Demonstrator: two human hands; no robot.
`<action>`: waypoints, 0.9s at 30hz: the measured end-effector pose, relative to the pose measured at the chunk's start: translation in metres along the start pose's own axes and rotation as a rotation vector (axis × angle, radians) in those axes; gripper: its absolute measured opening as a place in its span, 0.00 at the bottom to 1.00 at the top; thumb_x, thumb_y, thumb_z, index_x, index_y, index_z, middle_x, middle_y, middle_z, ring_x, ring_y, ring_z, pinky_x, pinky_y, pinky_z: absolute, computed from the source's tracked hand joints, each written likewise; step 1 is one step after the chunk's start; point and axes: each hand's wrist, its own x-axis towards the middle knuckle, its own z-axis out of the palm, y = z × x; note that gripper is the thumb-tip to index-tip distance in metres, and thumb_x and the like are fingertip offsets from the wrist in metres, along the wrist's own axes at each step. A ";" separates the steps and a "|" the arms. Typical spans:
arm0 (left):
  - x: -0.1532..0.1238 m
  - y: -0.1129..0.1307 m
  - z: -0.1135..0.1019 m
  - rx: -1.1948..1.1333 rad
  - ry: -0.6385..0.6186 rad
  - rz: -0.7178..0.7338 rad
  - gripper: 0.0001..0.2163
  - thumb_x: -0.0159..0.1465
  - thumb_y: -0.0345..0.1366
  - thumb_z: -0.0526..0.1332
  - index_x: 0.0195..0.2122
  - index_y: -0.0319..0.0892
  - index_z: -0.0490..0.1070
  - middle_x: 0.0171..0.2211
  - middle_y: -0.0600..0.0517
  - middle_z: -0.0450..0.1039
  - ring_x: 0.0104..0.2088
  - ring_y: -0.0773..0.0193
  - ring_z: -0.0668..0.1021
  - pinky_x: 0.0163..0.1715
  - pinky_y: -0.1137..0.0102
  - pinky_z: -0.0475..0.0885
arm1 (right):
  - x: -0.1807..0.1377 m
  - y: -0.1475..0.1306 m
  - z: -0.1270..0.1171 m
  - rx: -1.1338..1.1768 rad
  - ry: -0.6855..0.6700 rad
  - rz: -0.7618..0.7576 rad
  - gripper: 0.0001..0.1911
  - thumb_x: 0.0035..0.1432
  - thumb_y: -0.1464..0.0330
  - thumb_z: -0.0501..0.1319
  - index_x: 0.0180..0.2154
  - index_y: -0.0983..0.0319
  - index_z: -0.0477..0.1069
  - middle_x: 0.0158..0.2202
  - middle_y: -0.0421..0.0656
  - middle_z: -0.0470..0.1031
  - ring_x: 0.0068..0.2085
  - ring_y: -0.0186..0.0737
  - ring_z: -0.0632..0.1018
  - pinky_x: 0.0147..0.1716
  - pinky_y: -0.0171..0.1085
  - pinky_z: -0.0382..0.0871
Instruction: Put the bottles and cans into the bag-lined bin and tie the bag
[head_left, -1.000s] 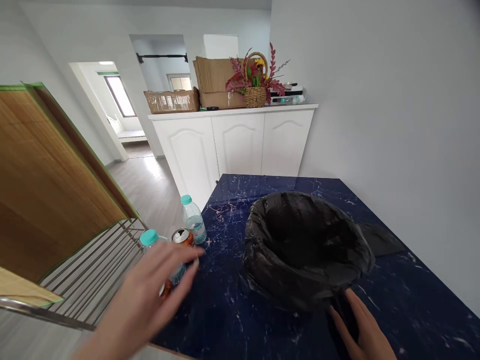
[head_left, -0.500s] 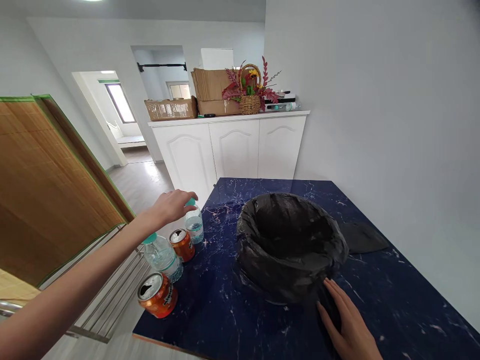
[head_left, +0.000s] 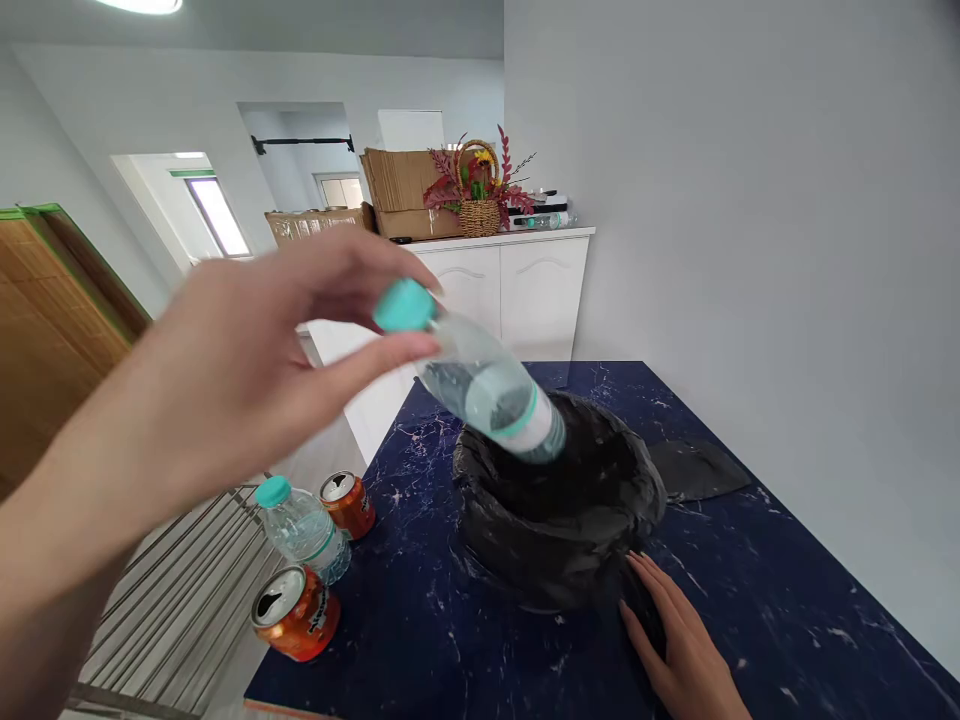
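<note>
My left hand (head_left: 247, 350) is closed round the neck of a clear plastic bottle (head_left: 495, 390) with a turquoise cap. The bottle tilts, its base lower and over the mouth of a bin (head_left: 555, 565) lined with a black plastic bag. Stretched out beside the bin's near right side, my right hand (head_left: 686, 640) has its thumb apart from its fingers, with black plastic between them. At the table's left edge stand an orange can (head_left: 296, 612), a second capped bottle (head_left: 304, 530) and another orange can (head_left: 347, 505), both cans opened.
The dark blue marbled table (head_left: 420, 620) carries a flat black piece (head_left: 697, 470) right of the bin. A metal rack (head_left: 172, 600) stands low on the left. Behind are a white cabinet (head_left: 536, 300), cardboard boxes (head_left: 405, 190) and a flower basket (head_left: 478, 215).
My left hand has lifted the far bottle from the table's left edge and carried it right, tilting it over the bin. My right hand stays beside the bin. The view has shifted slightly.
</note>
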 end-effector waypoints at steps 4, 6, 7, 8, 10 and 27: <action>-0.005 0.016 0.029 -0.032 -0.314 0.117 0.16 0.73 0.53 0.61 0.55 0.54 0.76 0.38 0.58 0.83 0.30 0.63 0.84 0.30 0.71 0.73 | 0.000 -0.004 -0.002 0.014 0.008 0.008 0.34 0.74 0.47 0.48 0.75 0.50 0.54 0.77 0.45 0.57 0.73 0.63 0.66 0.66 0.65 0.71; -0.006 0.018 0.051 -0.034 -0.425 0.174 0.14 0.74 0.49 0.61 0.56 0.51 0.75 0.36 0.55 0.84 0.30 0.61 0.84 0.30 0.69 0.71 | 0.000 -0.006 -0.004 0.026 0.006 0.008 0.34 0.75 0.47 0.48 0.75 0.49 0.54 0.77 0.45 0.57 0.73 0.62 0.66 0.66 0.65 0.70; -0.005 0.018 0.061 -0.029 -0.470 0.187 0.13 0.74 0.47 0.61 0.55 0.49 0.75 0.36 0.54 0.84 0.31 0.60 0.84 0.31 0.69 0.71 | 0.000 -0.007 -0.004 0.031 0.005 0.007 0.33 0.75 0.47 0.48 0.75 0.49 0.53 0.77 0.45 0.57 0.73 0.62 0.66 0.66 0.64 0.70; -0.004 0.017 0.071 -0.024 -0.512 0.194 0.12 0.74 0.45 0.62 0.54 0.48 0.75 0.36 0.54 0.84 0.31 0.59 0.84 0.32 0.68 0.71 | 0.000 -0.007 -0.005 0.036 0.004 0.003 0.33 0.75 0.48 0.48 0.75 0.49 0.53 0.77 0.45 0.57 0.73 0.62 0.66 0.67 0.64 0.70; -0.002 0.014 0.086 -0.024 -0.586 0.193 0.11 0.72 0.43 0.64 0.53 0.48 0.75 0.38 0.53 0.85 0.31 0.58 0.84 0.32 0.67 0.71 | 0.000 -0.008 -0.006 0.040 0.004 -0.007 0.33 0.75 0.48 0.49 0.75 0.49 0.53 0.77 0.45 0.57 0.73 0.62 0.65 0.67 0.64 0.69; -0.015 -0.009 0.103 -0.201 -0.708 0.234 0.22 0.80 0.49 0.47 0.59 0.51 0.79 0.61 0.52 0.80 0.69 0.55 0.72 0.67 0.61 0.67 | 0.001 -0.007 -0.006 0.039 0.015 -0.032 0.31 0.75 0.48 0.51 0.72 0.50 0.61 0.76 0.44 0.60 0.73 0.63 0.66 0.67 0.66 0.69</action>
